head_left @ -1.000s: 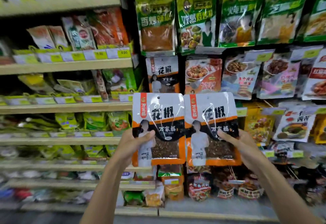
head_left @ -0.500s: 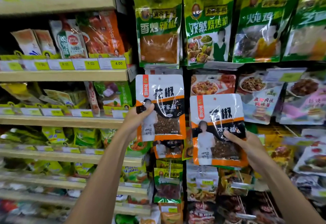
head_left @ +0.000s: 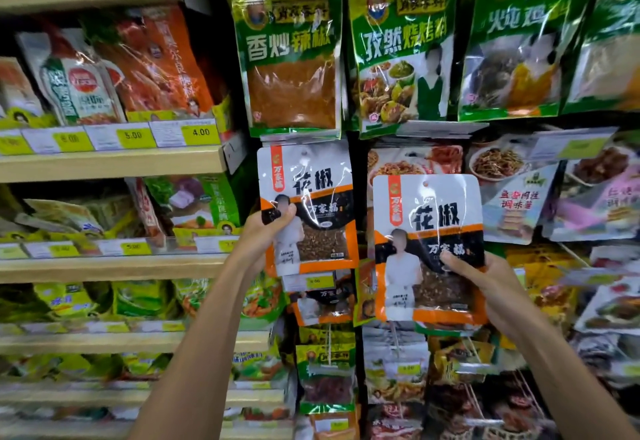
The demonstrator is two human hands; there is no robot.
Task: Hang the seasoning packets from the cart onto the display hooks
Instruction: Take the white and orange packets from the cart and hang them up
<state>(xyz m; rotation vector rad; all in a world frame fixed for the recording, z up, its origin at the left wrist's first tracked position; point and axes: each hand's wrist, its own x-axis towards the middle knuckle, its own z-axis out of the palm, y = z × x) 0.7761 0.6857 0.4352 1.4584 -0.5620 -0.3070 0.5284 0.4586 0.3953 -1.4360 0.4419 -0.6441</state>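
Item: two pepper packets. Since a second ago we raised left packet (head_left: 306, 207) from beside its twin to hook row under green packets (head_left: 291, 55) — hanging looks imminent. Left hand (head_left: 263, 232) pinches its left edge, arm reaching up. Right hand (head_left: 485, 284) grips right packet (head_left: 427, 249) lower — waiting.

The left hand (head_left: 265, 232) grips the left seasoning packet (head_left: 308, 207) by its left edge, held up against the display just under a green chilli packet (head_left: 289, 59); the right hand (head_left: 485, 287) holds the right seasoning packet (head_left: 427, 245) lower, nearer the camera, thumb on its front; wooden shelves (head_left: 110, 162) with yellow price tags (head_left: 133, 135) stand left.
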